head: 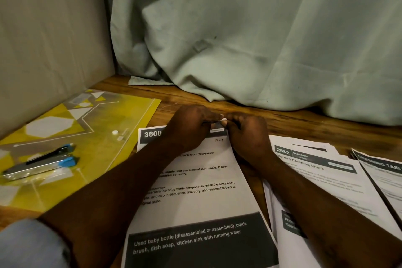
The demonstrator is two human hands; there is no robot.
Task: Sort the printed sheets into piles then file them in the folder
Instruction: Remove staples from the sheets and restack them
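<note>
Where the arms meet at centre frame, the left hand [188, 129] and right hand [247, 136] each pinch, fingers curled, the top right corner of the sheet [196, 200] headed 3800, lying on the wood surface [309, 125]. A second pile [319, 183] lies at right; the yellow folder [121, 124], with a stapler [42, 164] on it, lies at left.

Pale curtain [261, 28], stapler [41, 164], wooden surface [304, 124].

Left hand [189, 128] & forearm hide most of the heading on the 3800 sheet [195, 202]; sheet's bottom runs off-frame. Right hand [245, 137] joins in pinching its top corner; anything else betw. the fingertips is too small to tell. 2652 sheet [315, 172] body text blurred; far-right sheet [387, 172] cut by edge.
</note>
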